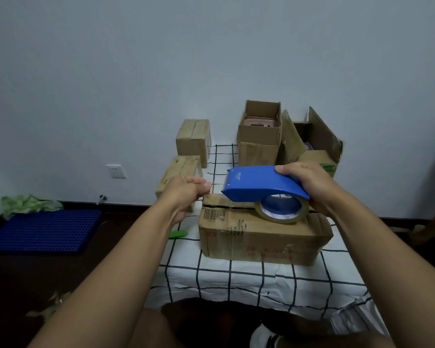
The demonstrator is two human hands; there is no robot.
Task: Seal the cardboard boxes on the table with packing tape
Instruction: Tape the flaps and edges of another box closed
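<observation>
From the head camera, the right hand (309, 182) grips the rear of a blue tape dispenser (259, 183), fingers curled over its top, holding it above the nearest cardboard box (261, 234). The roll of clear tape (283, 212) hangs under the dispenser, just over the box's top. The left hand (186, 194) is raised just left of the dispenser's toothed front edge, its thumb and fingers pinched together; a thin strand of tape seems to run between them and the blade, though it is too faint to be sure. The near box lies on the tabletop (236, 280), which is covered with a white cloth with a dark grid, and the seam between its top flaps shows as an open dark gap. Behind it stand two closed boxes at the left (192, 141) (178, 172) and two open boxes at the back (260, 136) (312, 144). A small green object (177, 234) lies at the tabletop's left edge. On the floor at the left lies a blue mat (43, 229).
</observation>
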